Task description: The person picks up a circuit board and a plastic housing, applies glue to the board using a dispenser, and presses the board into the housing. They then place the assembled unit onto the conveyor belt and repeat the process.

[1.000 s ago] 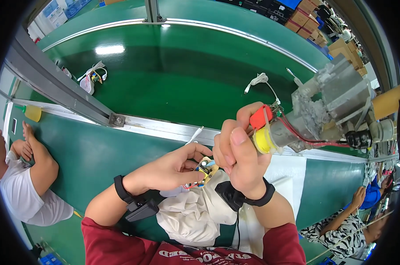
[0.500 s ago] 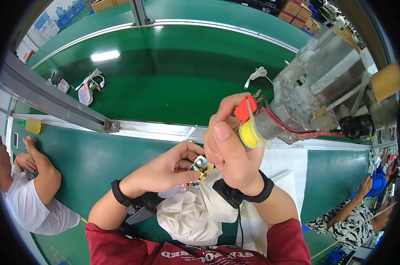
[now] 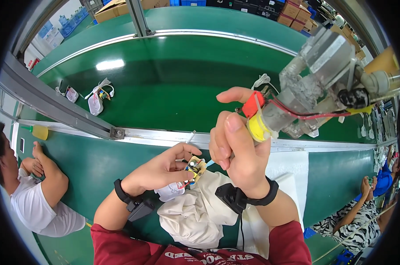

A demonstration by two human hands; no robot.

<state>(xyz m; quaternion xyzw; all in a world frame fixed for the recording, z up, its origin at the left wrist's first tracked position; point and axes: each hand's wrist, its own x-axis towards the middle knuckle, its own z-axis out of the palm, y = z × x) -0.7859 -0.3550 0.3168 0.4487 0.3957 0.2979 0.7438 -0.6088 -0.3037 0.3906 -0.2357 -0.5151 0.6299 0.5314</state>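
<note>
In my left hand (image 3: 160, 170) is a small circuit board (image 3: 196, 168), pinched between thumb and fingers. A white plastic shell (image 3: 171, 191) hangs beside it, below my thumb. My right hand (image 3: 242, 150) is wrapped round the yellow-taped lower end of a bulky grey glue gun (image 3: 290, 104), crusted with whitish residue. A red switch (image 3: 253, 104) is tied to the gun near my raised index finger. From under my curled fingers a thin pale-blue tip (image 3: 210, 163) points at the board's edge. The inside of my right grip is hidden.
Cream cloth (image 3: 191, 216) lies below my hands, with a white sheet (image 3: 288, 172) at right. Beyond the metal rail (image 3: 164, 138) is a green belt (image 3: 164, 88) carrying white shells with cables (image 3: 95, 104). A metal post (image 3: 54, 97) crosses at left. People sit on both sides.
My right index finger has lifted away from the red switch. The pale-blue tip now shows beside the board. More of the white shell is visible, and the head view has shifted slightly.
</note>
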